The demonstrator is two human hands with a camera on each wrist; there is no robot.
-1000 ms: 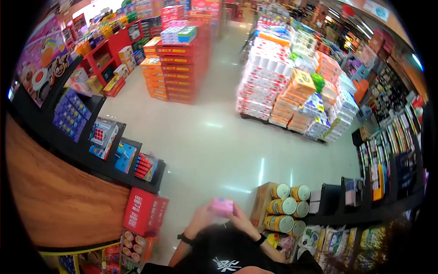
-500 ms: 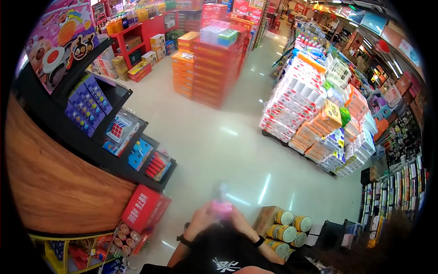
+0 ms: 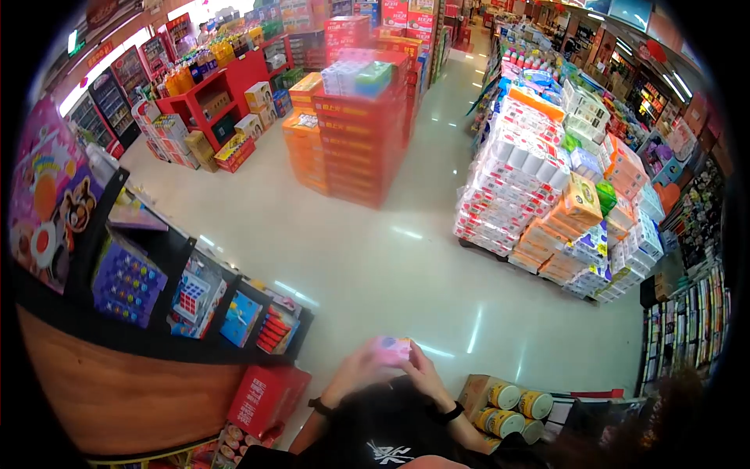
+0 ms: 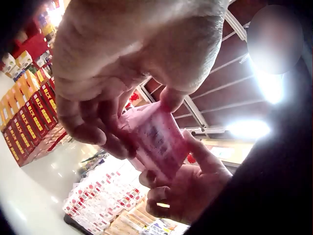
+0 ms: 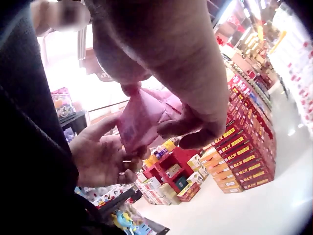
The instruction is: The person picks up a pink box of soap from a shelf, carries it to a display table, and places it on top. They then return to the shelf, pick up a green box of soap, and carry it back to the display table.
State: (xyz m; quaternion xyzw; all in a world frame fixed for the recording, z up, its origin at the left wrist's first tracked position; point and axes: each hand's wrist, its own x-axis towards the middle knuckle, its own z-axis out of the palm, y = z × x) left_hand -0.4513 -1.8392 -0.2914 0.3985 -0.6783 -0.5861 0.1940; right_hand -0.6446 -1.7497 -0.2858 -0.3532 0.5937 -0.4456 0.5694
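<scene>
Pink pack (image 3: 391,350) in two hands
Left hand (image 3: 355,374) and right hand (image 3: 428,375) both pinched it; the print on it was too blurry to read.

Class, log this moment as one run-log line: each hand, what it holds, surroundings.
left hand: grips small pink plastic packet | right hand: grips same packet | around: glossy shop floor, stack of red cartons
</scene>
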